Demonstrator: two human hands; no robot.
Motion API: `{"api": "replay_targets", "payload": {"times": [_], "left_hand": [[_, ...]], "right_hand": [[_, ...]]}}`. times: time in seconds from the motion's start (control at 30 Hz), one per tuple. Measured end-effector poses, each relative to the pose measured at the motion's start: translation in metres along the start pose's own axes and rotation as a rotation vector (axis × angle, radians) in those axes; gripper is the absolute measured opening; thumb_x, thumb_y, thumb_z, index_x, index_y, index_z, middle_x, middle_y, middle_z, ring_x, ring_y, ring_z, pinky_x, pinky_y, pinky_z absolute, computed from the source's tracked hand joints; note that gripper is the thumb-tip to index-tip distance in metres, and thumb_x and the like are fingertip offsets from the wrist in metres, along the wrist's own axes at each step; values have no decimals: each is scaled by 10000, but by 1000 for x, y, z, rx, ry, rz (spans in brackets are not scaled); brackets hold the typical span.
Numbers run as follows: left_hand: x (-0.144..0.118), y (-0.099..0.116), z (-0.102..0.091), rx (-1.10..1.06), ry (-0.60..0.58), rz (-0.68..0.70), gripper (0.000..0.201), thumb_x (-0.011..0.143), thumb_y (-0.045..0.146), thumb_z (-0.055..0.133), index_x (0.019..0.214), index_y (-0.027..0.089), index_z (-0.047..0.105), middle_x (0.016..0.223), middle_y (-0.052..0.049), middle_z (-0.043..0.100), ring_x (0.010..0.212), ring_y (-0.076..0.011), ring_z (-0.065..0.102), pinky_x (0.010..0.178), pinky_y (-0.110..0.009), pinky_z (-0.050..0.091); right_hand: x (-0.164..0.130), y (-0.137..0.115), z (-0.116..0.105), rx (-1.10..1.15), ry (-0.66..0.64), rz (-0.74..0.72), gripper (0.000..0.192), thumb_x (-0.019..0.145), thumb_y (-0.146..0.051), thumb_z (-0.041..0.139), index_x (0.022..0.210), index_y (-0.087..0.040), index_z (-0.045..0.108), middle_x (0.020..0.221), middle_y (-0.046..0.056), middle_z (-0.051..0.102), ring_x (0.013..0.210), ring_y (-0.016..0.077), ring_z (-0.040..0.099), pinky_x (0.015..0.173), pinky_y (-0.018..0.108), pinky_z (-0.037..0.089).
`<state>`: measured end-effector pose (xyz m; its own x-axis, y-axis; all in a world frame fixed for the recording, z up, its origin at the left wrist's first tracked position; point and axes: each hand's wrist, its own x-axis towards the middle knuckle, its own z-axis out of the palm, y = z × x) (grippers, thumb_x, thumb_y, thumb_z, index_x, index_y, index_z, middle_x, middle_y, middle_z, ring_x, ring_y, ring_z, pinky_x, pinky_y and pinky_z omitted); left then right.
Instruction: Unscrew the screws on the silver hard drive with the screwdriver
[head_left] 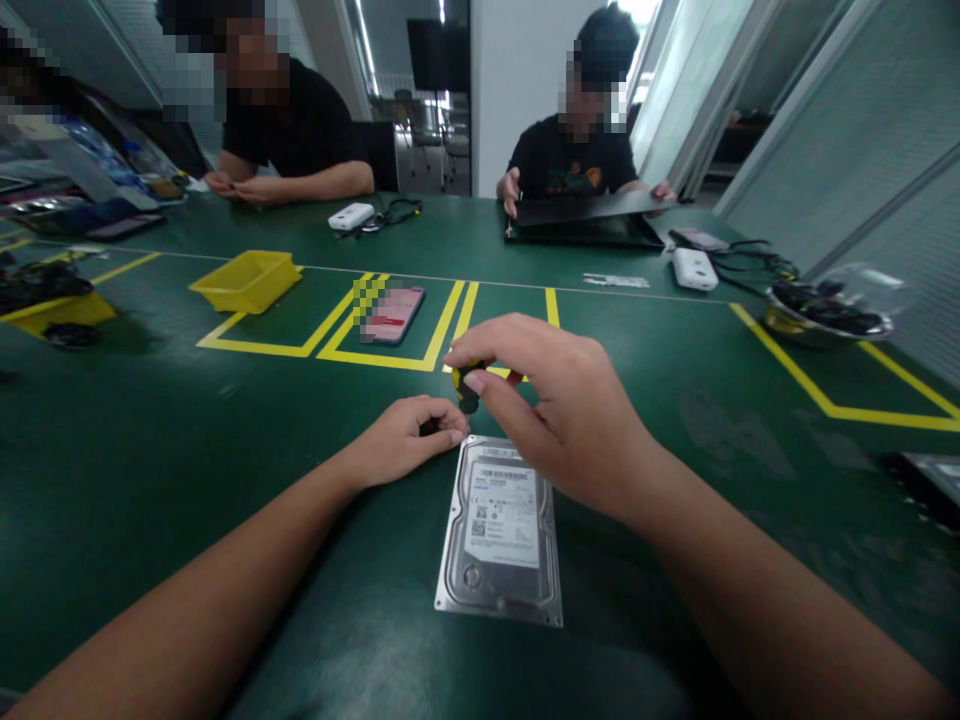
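Holding a black-and-yellow screwdriver (468,388) nearly upright in the right hand (570,400), pinching its handle between thumb and curled fingers, above the far left corner of a hard disk drive (501,530). Lying flat, label up, on the green tabletop (360,620), directly between the forearms. Bringing the left hand (405,435) against or just beside that same corner, with fingers curled and thumb and forefinger nearly together; cannot tell about anything small pinched there. Farther off, within yellow tape lines, seen lying flat: a smartphone (395,314), near a yellow bin (247,283). To the right, filled with dark parts: a clear bowl (832,335). Across the table, held by a seated person (574,165) in black: a flat dark panel (592,209).
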<state>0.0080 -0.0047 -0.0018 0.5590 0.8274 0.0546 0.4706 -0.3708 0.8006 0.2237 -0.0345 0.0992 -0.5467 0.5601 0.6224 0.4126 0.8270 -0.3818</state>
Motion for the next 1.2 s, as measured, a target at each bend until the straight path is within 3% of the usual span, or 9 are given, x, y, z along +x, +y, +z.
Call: {"api": "replay_targets", "payload": {"times": [1.2], "left_hand": [[-1,2,0,39,6,-3,187,893,322,583,907,173,696,917,-39,714,929,-221,655,879,-346,517]], "right_hand": [[-1,0,3,15,28,-26,230,917,-81,495,1067,-115,665,1110,68,712,1056,179,635,952,332,484]]}}
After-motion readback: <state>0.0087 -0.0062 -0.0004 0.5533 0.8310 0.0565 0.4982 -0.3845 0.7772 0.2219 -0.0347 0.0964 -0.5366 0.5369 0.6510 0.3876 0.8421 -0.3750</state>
